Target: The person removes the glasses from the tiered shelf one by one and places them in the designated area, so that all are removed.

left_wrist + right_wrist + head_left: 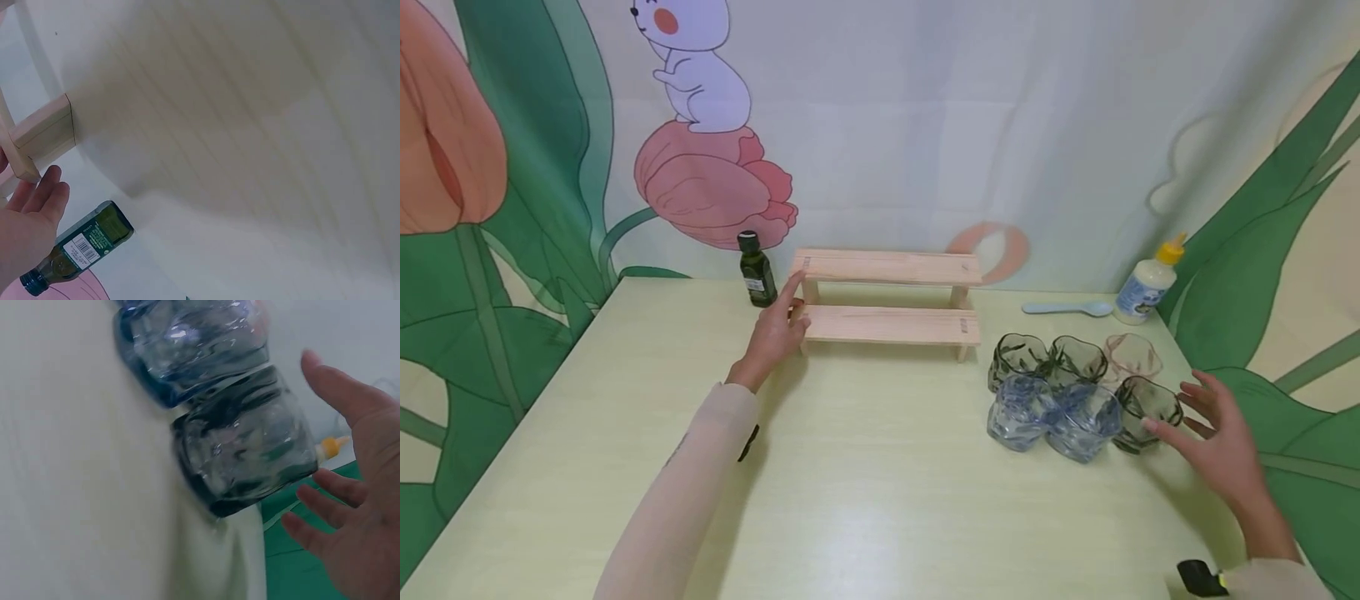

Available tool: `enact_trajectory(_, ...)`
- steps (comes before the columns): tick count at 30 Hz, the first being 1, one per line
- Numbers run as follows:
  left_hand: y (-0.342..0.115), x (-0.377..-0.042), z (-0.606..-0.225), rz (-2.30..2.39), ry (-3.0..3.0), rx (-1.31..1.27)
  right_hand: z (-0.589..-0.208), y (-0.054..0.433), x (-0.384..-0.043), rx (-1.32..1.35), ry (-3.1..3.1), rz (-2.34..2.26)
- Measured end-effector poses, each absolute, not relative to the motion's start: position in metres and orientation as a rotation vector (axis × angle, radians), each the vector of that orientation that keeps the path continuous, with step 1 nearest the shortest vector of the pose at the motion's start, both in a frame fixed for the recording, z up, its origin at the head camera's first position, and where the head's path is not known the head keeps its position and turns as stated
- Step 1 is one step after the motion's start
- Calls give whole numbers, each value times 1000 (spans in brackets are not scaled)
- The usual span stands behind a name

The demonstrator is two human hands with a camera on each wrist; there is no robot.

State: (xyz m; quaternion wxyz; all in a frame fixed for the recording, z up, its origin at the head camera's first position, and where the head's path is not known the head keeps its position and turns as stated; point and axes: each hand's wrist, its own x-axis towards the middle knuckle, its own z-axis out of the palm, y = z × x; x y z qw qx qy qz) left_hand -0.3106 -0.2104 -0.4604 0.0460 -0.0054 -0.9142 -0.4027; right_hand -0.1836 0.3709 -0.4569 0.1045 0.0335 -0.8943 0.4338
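Observation:
A pale wooden two-step shelf [891,321] stands at the back of the table. My left hand [778,329] is at its left end with the fingers straight; whether they touch the wood I cannot tell. In the left wrist view, the fingers [40,194] lie beside the shelf's end [44,134]. A small dark green bottle [756,271] [81,247] stands just left of that hand. My right hand [1213,433] [0,0] is spread open beside a dark grey glass [1146,408] [247,444], a small gap apart, holding nothing.
Several glasses cluster on the right: two blue ones [1052,415] [187,344] in front, dark ones [1048,358] and a pink one [1131,354] behind. A pale blue spoon [1067,308] and a white bottle with a yellow cap [1146,287] sit at the back right. The table's right edge [1262,500] is close.

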Motion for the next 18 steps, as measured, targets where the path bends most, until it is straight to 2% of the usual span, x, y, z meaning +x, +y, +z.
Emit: enact_trajectory(18,-218,-308,-464,-1058,-2831,-2,-402,304,-235,316,-2628,1232)
